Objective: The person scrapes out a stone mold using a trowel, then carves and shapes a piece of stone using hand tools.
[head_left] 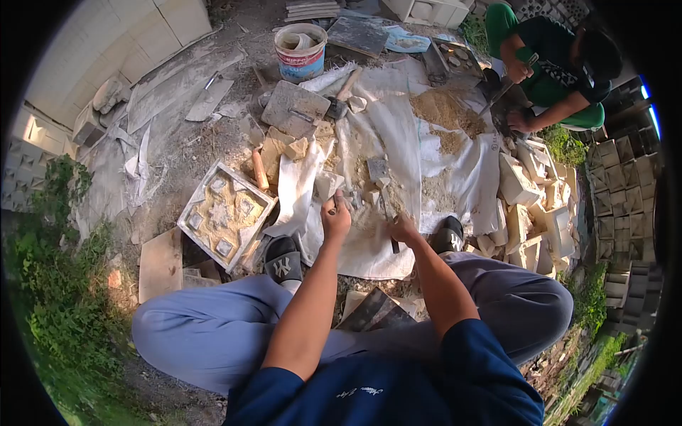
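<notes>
My left hand (337, 214) is closed round the lower end of a pale, chipped block (328, 184), held above a white woven sheet (387, 106). To its right, my right hand (403, 228) grips a short-handled tool with a flat grey head (378, 169). The handle's dark butt sticks out below the fist, and the head points away from me. I cannot tell whether it is a hatchet or a trowel. The tool and block are apart. Broken pale chips and dust lie on the sheet around both hands.
A square mould-like frame (226, 213) with patterned sandy filling lies left. Beyond are a hammer (343, 96), a flat slab (290, 108) and a bucket (300, 53). Pale blocks (536, 206) are piled right. Another person (554, 71) crouches at the upper right, holding a long tool.
</notes>
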{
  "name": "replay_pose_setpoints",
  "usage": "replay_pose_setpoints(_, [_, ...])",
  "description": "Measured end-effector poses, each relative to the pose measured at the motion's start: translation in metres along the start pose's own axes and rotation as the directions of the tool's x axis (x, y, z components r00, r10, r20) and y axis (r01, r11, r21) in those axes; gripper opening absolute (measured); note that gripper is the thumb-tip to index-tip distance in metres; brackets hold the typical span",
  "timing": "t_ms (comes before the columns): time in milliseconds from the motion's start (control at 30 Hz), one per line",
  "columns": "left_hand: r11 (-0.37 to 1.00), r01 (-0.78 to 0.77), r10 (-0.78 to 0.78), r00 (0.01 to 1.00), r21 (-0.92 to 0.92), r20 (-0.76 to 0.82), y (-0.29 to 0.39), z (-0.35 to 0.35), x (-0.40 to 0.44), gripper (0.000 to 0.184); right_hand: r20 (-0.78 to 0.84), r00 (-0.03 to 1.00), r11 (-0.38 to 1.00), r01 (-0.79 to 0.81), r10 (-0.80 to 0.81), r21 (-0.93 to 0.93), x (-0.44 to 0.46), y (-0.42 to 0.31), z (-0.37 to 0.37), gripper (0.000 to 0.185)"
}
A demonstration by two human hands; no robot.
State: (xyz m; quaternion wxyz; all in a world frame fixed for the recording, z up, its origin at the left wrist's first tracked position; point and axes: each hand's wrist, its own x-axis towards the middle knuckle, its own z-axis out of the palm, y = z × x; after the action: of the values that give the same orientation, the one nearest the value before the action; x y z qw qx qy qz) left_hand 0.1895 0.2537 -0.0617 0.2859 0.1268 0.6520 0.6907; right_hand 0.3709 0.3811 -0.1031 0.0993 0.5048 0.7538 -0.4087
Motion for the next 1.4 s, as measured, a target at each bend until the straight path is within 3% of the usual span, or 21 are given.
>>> replay_pose_setpoints(33, [0.995, -0.041, 0.039, 0.999, 0.088, 0.025, -0.001, -0.004, -0.005, 0.050, -0.006, 1.000, 1.000, 0.010, -0.010, -0.011, -0.005, -0.007, -0.001, 0.029])
replay_pose_setpoints(100, [0.982, -0.099, 0.092, 0.994, 0.161, 0.051, 0.005, -0.007, -0.014, 0.046, 0.277, 0.961, 0.809, -0.178, 0.019, 0.560, -0.011, -0.021, -0.008, 0.019])
replay_pose_setpoints(167, [0.912, -0.150, 0.181, 0.982, 0.382, -0.046, 0.021, -0.008, -0.030, 0.035, 0.270, 0.960, 0.745, -0.231, 0.071, 0.626, -0.001, -0.020, -0.002, 0.012])
replay_pose_setpoints(200, [0.946, -0.016, 0.027, 0.999, 0.324, -0.030, 0.018, -0.012, -0.033, 0.027, 0.420, 0.898, 0.585, -0.412, 0.130, 0.699, -0.002, -0.025, -0.004, 0.010])
replay_pose_setpoints(233, [0.950, -0.019, 0.029, 0.999, 0.313, -0.030, 0.014, -0.013, -0.038, 0.027, 0.568, 0.809, 0.395, -0.577, 0.154, 0.715, -0.005, -0.027, -0.005, 0.008])
replay_pose_setpoints(267, [0.955, 0.054, -0.027, 0.995, 0.290, -0.097, 0.010, -0.012, -0.040, 0.028, 0.272, 0.948, 0.584, -0.315, 0.163, 0.748, -0.018, -0.025, 0.002, 0.012])
replay_pose_setpoints(300, [0.957, 0.124, -0.083, 0.983, 0.261, -0.162, 0.004, -0.010, -0.038, 0.029, 0.262, 0.952, 0.595, -0.305, 0.160, 0.744, -0.025, -0.025, 0.005, 0.012])
replay_pose_setpoints(333, [0.961, 0.118, -0.078, 0.983, 0.249, -0.166, 0.005, -0.009, -0.037, 0.029, -0.074, 0.989, 0.887, -0.078, 0.125, 0.456, -0.027, -0.023, 0.008, 0.017])
replay_pose_setpoints(367, [0.964, 0.125, -0.078, 0.977, 0.235, -0.199, 0.005, -0.008, -0.036, 0.030, -0.358, 0.933, 0.998, 0.060, -0.045, 0.029, -0.029, -0.020, 0.012, 0.021])
replay_pose_setpoints(500, [0.949, 0.092, -0.022, 0.973, 0.301, -0.230, 0.005, -0.007, -0.027, 0.034, -0.491, 0.850, 0.974, 0.226, -0.192, 0.010, -0.084, -0.070, -0.020, 0.029])
replay_pose_setpoints(600, [0.955, 0.069, 0.015, 0.961, 0.289, -0.278, 0.016, -0.001, -0.024, 0.037, -0.481, 0.864, 0.977, 0.203, -0.149, 0.061, -0.105, -0.075, -0.022, 0.033])
replay_pose_setpoints(700, [0.957, -0.079, 0.155, 0.953, 0.279, -0.262, 0.041, 0.003, -0.028, 0.041, -0.376, 0.911, 0.961, 0.236, -0.168, 0.144, -0.097, -0.032, 0.005, 0.036])
replay_pose_setpoints(767, [0.926, -0.107, 0.177, 0.971, 0.363, -0.163, 0.048, 0.003, -0.028, 0.044, -0.357, 0.913, 0.960, 0.254, -0.197, 0.121, -0.093, -0.006, 0.020, 0.037])
replay_pose_setpoints(867, [0.931, -0.136, 0.191, 0.972, 0.339, -0.136, 0.006, 0.002, -0.016, 0.047, -0.332, 0.937, 0.963, 0.184, -0.110, 0.199, -0.099, -0.009, 0.034, 0.036])
replay_pose_setpoints(900, [0.933, -0.148, 0.198, 0.972, 0.327, -0.125, 0.004, 0.004, -0.013, 0.048, -0.409, 0.900, 0.963, 0.226, -0.148, 0.148, -0.100, -0.015, 0.033, 0.036])
replay_pose_setpoints(967, [0.994, 0.022, -0.016, 0.998, 0.106, -0.063, 0.031, 0.006, -0.024, 0.050, -0.501, 0.839, 0.965, 0.260, -0.211, 0.029, -0.095, -0.021, 0.029, 0.031])
replay_pose_setpoints(1033, [0.989, 0.011, -0.004, 0.999, 0.148, -0.050, 0.033, 0.005, -0.017, 0.052, -0.519, 0.825, 0.961, 0.274, -0.223, 0.022, -0.092, -0.028, 0.021, 0.029])
replay_pose_setpoints(1100, [0.984, 0.101, -0.110, 0.992, 0.150, 0.060, 0.039, 0.002, -0.011, 0.053, -0.518, 0.824, 0.960, 0.278, -0.229, 0.018, -0.092, -0.022, 0.026, 0.028])
replay_pose_setpoints(1200, [0.983, 0.116, -0.132, 0.986, 0.143, 0.104, 0.041, -0.002, -0.005, 0.055, -0.329, 0.944, 0.999, 0.012, -0.025, -0.040, -0.094, -0.011, 0.031, 0.030])
replay_pose_setpoints(1300, [0.978, 0.143, -0.165, 0.977, 0.153, 0.139, 0.043, -0.004, -0.004, 0.058, -0.346, 0.938, 0.999, 0.004, 0.010, 0.039, -0.088, -0.004, 0.024, 0.031])
replay_pose_setpoints(1400, [0.957, 0.119, -0.153, 0.982, 0.266, 0.113, 0.040, -0.003, 0.000, 0.057, -0.496, 0.866, 0.992, 0.109, -0.066, 0.058, -0.080, -0.005, 0.017, 0.030])
